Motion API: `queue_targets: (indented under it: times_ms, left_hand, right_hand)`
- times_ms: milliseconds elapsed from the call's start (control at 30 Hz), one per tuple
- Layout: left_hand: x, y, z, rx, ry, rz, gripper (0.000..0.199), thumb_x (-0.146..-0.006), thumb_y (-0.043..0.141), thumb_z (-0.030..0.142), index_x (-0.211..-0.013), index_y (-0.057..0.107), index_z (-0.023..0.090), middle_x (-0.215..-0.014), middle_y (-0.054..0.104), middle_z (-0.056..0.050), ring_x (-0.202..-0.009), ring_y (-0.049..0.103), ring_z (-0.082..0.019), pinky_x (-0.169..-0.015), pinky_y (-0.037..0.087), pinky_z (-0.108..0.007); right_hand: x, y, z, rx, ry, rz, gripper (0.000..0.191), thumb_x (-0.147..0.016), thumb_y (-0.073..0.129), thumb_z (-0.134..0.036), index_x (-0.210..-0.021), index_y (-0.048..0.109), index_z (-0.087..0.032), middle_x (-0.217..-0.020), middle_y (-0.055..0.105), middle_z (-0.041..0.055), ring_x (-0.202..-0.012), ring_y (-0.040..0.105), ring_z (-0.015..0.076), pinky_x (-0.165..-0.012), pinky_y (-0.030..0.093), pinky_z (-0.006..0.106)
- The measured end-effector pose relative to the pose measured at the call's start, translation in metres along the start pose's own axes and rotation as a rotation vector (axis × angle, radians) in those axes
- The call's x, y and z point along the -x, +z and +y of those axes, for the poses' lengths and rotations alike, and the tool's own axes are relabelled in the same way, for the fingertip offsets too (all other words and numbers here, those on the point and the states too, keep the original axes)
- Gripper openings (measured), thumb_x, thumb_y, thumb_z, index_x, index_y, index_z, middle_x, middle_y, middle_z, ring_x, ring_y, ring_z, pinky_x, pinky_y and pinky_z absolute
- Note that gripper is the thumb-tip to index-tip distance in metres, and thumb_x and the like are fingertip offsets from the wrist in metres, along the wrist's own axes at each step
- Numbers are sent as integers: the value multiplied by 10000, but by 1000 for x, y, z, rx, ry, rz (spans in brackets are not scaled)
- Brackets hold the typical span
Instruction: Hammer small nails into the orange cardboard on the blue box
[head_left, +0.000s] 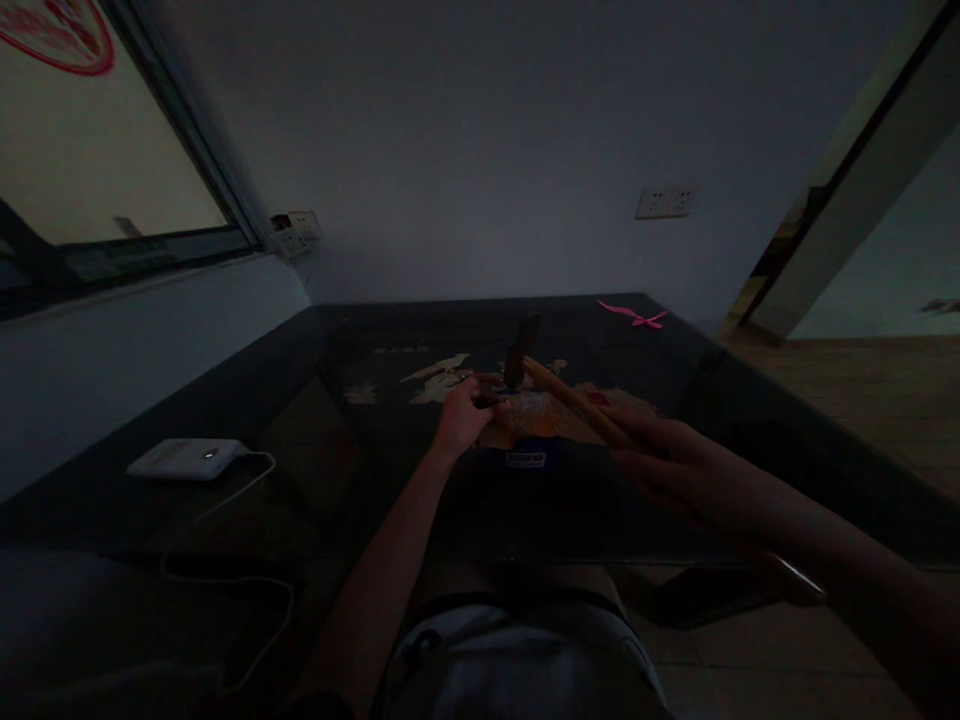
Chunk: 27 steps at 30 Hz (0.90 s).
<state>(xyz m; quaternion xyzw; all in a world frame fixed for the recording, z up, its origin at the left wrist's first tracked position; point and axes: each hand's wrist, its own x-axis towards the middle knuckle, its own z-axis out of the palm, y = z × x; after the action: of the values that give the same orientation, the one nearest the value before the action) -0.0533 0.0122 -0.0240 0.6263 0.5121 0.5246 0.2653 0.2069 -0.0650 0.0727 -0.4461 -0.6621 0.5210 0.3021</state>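
Note:
My right hand point(664, 452) is wrapped round the wooden handle of a hammer point(564, 390). Its dark metal head is at the middle of the table, close to the fingertips of my left hand point(461, 415). The left thumb and fingers are curled in a pinch; what they hold, if anything, is too dark to make out. Under the hammer lies a flat brown and orange piece point(536, 416), with a blue patch point(529, 455) bearing a pale label at its near edge. Whether the hammer head touches anything cannot be told.
The dark glossy table point(360, 520) carries a pale bird-and-flower picture point(442, 375). On the left lies a white power bank point(187, 459) with a white cable point(217, 508) trailing over the front edge. A pink ribbon point(637, 317) rests at the far right, below a wall socket point(664, 203).

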Motion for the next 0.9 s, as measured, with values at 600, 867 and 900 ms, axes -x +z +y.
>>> queue_targets:
  times_ms: [600, 867, 900]
  left_hand:
    - [-1, 0, 1, 62, -65, -3, 365, -640, 710, 168, -976, 567, 160, -723, 674, -14, -715, 659, -159, -682, 512, -274]
    - [-1, 1, -2, 94, -82, -7, 377, -623, 726, 187, -962, 567, 150, -738, 667, -19, -718, 654, -156, -671, 503, -259]
    - [-2, 1, -3, 91, -79, -4, 382, -623, 726, 186, -969, 568, 150, -738, 666, -17, -714, 653, -154, -666, 501, -255]
  right_hand:
    - [-2, 0, 3, 81, 39, -125, 546, -780, 580, -308, -1314, 485, -246, -486, 485, -70, -345, 402, 62, -304, 310, 139]
    - [-3, -3, 4, 167, 8, -113, 572, -772, 598, -318, -1325, 484, -230, -601, 595, -20, -399, 474, 90, -351, 394, 177]
    - [-3, -3, 4, 163, -13, -103, 569, -771, 599, -321, -1321, 490, -226, -613, 607, -13, -410, 486, 96, -361, 405, 184]
